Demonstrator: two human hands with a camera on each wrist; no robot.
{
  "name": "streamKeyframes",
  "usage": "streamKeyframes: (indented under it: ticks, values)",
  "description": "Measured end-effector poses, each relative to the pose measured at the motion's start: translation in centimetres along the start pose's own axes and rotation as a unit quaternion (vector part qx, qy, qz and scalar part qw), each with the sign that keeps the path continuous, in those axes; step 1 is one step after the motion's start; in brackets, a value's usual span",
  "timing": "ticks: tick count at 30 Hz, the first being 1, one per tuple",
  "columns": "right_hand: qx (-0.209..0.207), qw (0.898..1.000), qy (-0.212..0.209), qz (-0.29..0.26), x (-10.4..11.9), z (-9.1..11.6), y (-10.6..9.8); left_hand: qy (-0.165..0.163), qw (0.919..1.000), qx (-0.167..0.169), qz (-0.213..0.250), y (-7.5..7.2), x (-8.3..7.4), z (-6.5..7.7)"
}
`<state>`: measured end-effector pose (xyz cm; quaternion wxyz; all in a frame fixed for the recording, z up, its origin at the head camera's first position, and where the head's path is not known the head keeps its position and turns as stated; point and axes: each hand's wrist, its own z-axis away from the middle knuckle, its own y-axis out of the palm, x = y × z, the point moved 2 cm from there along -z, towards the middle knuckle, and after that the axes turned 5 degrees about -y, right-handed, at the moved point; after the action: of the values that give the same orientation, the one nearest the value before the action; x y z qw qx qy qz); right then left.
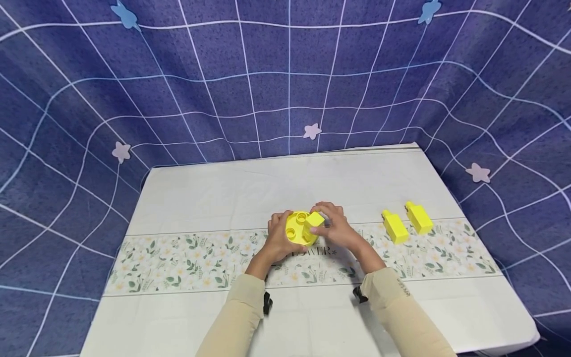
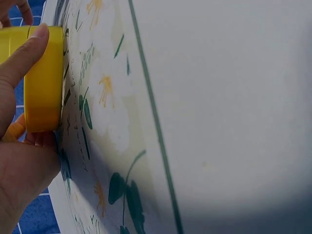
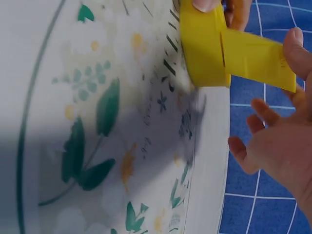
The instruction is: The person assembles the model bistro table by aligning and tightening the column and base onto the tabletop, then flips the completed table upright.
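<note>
The yellow round base (image 1: 298,240) lies flat on the table (image 1: 214,198), over the floral band. The left hand (image 1: 277,241) grips its rim, thumb on the near side, fingers curled round the far side. The right hand (image 1: 337,230) pinches a yellow block (image 1: 314,227) between thumb and fingers; the block stands at the right of the base. Whether its lower end is fully seated cannot be told.

For a sound fit, brace the rim firmly, hold the block square to the base and press straight down; tilting could bind the joint. Keep the left fingers off the open sockets (image 1: 290,233).
</note>
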<state>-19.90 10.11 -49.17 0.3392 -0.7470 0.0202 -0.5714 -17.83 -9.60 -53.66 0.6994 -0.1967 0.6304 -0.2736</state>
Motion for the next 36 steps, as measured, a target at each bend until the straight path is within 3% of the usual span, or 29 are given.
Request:
streamKeyframes:
  ticks: [4, 8, 16, 21, 29, 36]
  values:
    - [-0.038, 0.999, 0.037, 0.01, -0.2, 0.2, 0.7, -0.001, 1.0, 0.0, -0.007, 0.1, 0.0, -0.1]
    - [-0.05, 0.998, 0.043, 0.009, 0.0, 0.5, 1.1, 0.003, 1.0, -0.004, -0.006, 0.1, 0.0, -0.2]
    - [0.059, 0.998, -0.02, -0.004, 0.7, 0.9, -1.0, 0.003, 1.0, -0.001, -0.007, 0.1, 0.1, -0.1]
    - [0.096, 0.995, -0.022, -0.026, 0.6, 0.9, -1.9, 0.002, 1.0, -0.001, -0.003, 0.1, 0.0, 0.0]
    - [0.068, 0.997, -0.014, -0.043, 0.4, 1.0, -1.0, 0.006, 1.0, -0.001, -0.007, 0.1, -0.1, 0.1]
    - [0.037, 0.999, -0.015, -0.003, 0.9, 1.2, -0.6, -0.005, 0.9999, 0.0, -0.011, 0.0, -0.1, 0.0]
